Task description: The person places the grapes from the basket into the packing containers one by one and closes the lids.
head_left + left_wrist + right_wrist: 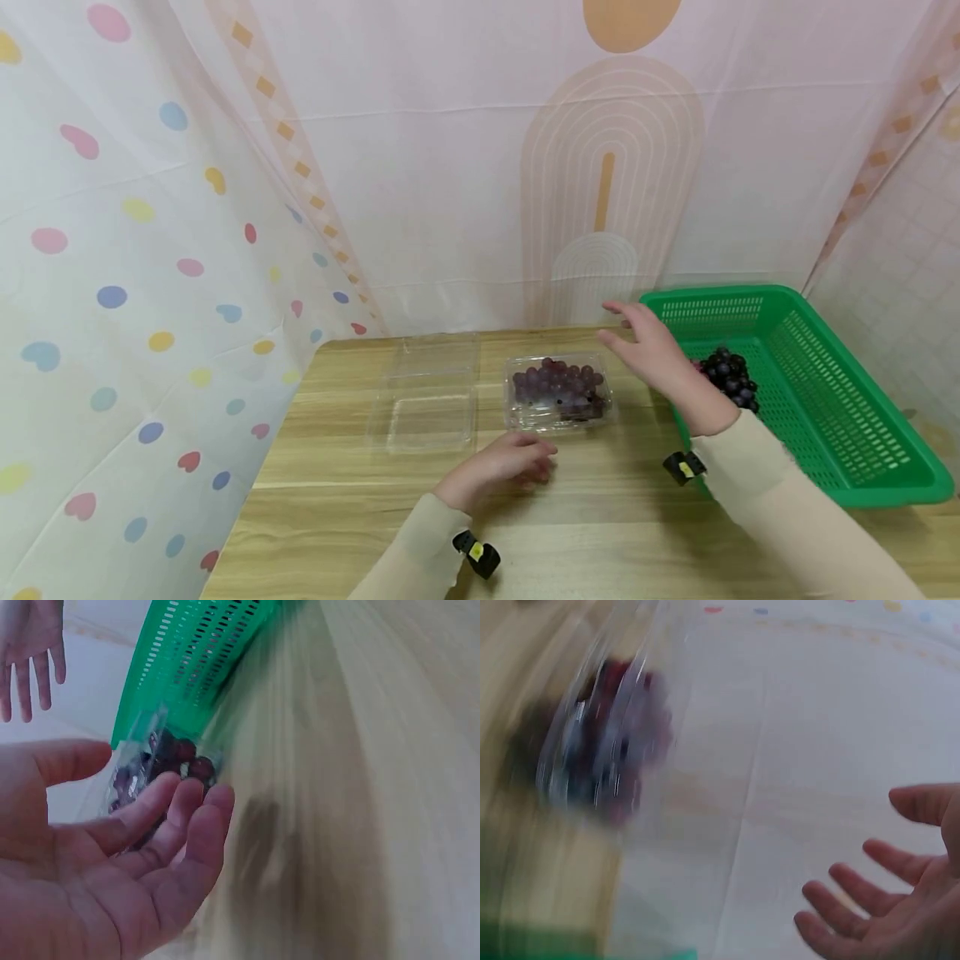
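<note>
With loosely bent fingers on the left hand (501,464) and spread fingers on the right hand (658,358), best handle the clear rectangular plastic box (543,421) by its edges, sparing the round purple grapes (553,382).

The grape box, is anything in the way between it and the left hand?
Nothing visible is in the way: only tabletop shows between the left hand and the grape box. The other clear box sits off to the left.

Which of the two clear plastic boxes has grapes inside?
The right box, nearer the green basket, holds grapes; the left box shows none and lies open with its lid folded back.
</note>
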A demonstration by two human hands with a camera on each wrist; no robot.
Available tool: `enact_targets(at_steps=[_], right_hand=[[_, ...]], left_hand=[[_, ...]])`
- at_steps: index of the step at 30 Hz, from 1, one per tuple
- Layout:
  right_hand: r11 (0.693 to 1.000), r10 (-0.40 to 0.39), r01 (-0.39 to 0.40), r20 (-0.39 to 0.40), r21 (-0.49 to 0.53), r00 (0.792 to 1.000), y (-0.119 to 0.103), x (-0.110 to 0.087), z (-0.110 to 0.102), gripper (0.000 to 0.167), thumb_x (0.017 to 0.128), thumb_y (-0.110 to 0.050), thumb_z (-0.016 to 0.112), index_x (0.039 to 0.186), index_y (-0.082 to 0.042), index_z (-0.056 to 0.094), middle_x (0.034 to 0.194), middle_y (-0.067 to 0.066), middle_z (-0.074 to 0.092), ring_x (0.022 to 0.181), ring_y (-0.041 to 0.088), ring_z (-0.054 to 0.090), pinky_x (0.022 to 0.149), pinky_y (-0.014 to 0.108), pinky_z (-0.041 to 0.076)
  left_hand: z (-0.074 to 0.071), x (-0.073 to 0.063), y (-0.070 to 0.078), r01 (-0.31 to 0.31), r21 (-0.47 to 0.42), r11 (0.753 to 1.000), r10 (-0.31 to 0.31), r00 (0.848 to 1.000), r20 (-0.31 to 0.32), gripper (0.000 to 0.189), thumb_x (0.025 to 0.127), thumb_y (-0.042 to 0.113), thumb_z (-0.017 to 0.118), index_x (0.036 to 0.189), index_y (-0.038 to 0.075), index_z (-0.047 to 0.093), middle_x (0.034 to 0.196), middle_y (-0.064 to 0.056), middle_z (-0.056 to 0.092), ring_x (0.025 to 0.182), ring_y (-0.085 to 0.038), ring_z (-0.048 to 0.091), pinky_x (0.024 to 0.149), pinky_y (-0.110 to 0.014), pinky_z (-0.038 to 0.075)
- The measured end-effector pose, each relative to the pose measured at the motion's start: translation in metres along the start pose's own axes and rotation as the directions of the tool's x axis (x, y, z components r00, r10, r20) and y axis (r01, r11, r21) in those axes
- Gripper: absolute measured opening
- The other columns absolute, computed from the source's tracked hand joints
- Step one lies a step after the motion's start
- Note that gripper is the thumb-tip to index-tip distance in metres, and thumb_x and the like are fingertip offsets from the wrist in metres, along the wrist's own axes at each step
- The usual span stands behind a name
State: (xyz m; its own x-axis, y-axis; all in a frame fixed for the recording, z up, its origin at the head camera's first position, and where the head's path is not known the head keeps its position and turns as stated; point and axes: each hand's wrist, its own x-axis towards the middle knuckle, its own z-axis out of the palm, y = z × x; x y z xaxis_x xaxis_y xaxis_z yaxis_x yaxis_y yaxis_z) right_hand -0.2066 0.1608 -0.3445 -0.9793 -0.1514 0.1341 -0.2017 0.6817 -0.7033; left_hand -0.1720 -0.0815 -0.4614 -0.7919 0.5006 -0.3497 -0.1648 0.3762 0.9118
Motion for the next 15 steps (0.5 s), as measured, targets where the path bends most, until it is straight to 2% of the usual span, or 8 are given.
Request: enact_targets(at_steps=[3, 8, 15], right_hand=[[0.997, -0.029, 0.031, 0.033, -0.068, 0.999, 0.01, 0.0, -0.015, 0.056, 0.098, -0.03, 0.052, 0.145, -0.005, 0.035, 0.147, 0.023, 0.031, 0.129, 0.043, 0.035, 0.101, 0.06, 0.034], [0.989, -0.053, 0.063, 0.071, -0.138, 0.996, 0.032, 0.002, -0.038, 0.059, 0.096, -0.03, 0.055, 0.146, -0.006, 0.033, 0.148, 0.025, 0.028, 0.133, 0.045, 0.029, 0.103, 0.063, 0.03], [0.988, 0.005, 0.007, 0.073, -0.157, 0.997, 0.069, 0.003, -0.064, 0.07, 0.094, -0.037, 0.056, 0.149, -0.006, 0.026, 0.15, 0.027, 0.022, 0.136, 0.048, 0.021, 0.103, 0.066, 0.024]], left_hand=[[0.002, 0.004, 0.01, -0.042, 0.037, 0.998, 0.04, 0.998, 0.042, 0.04, 0.096, 0.027, 0.053, 0.122, -0.003, 0.057, 0.108, -0.022, 0.064, 0.095, -0.032, 0.064, 0.081, -0.041, 0.054], [0.008, 0.013, 0.026, -0.098, 0.02, 0.995, 0.096, 0.993, 0.075, 0.04, 0.097, 0.024, 0.053, 0.127, -0.002, 0.054, 0.116, -0.024, 0.061, 0.103, -0.036, 0.062, 0.089, -0.045, 0.051], [0.023, 0.026, 0.044, -0.162, -0.047, 0.986, 0.166, 0.982, 0.093, 0.041, 0.097, 0.021, 0.054, 0.134, 0.004, 0.05, 0.124, -0.024, 0.057, 0.111, -0.038, 0.058, 0.094, -0.047, 0.049]])
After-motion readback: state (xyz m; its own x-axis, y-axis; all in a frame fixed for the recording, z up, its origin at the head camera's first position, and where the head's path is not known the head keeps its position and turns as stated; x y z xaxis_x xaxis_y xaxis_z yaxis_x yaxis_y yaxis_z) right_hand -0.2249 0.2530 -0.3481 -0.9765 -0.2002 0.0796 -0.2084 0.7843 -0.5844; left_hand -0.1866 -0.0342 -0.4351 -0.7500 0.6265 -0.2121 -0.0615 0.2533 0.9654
